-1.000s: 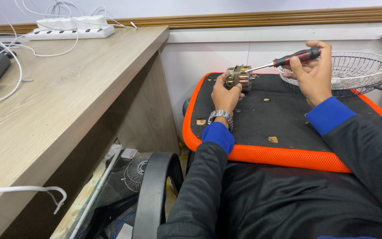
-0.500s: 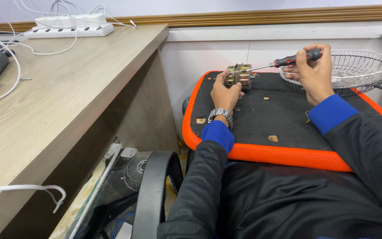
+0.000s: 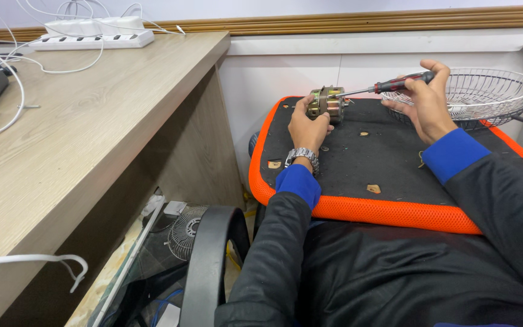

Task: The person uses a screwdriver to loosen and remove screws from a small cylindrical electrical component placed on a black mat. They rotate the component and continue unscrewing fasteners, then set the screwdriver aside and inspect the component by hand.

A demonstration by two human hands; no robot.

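A: Count?
B: One small motor, one screwdriver, one wire fan guard, one power strip on the counter.
A: Motor look?
B: Brass-coloured, round, metal, held just above the far edge of the orange-rimmed black pad.
A: Hands?
B: Left hand upright, fingers clamped on the motor, wristwatch showing. Right hand fingers closed round the red-black handle, tip at the motor.

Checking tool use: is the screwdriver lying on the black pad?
No: the right hand holds the screwdriver raised, its tip at the small motor in the left hand.
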